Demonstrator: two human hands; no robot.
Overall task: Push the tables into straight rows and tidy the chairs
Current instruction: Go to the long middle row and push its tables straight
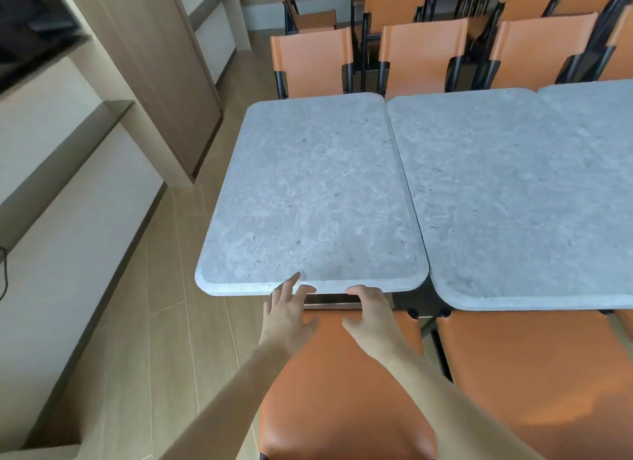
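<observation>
reaching over the back of an orange chair [342, 391], both hands meet the near short edge of the end table [308, 192], a grey stone-look top with rounded corners at the left end of its row. the left hand [286, 309] has its fingers spread and fairly straight, fingertips touching the lip of the edge; the right hand [368, 305] has its fingers curled down at the same edge, though whether they hook under it and truly grip it i cannot tell. the job looks partly done: the end table touches the neighbouring table [513, 192] along their long sides at the far end, but its near edge sits further from the camera than the neighbour's, and a narrow wedge of gap opens between them toward the near corners, so the row is not yet straight. the end table's long axis runs away from the person, angled slightly leftward at the near end against the neighbour's. by my reckoning it wants pulling back and a small swing to close the seam. the far chairs [313, 62] stand tucked in a fair line, and the second near chair [531, 374] stands just beside the first one.
</observation>
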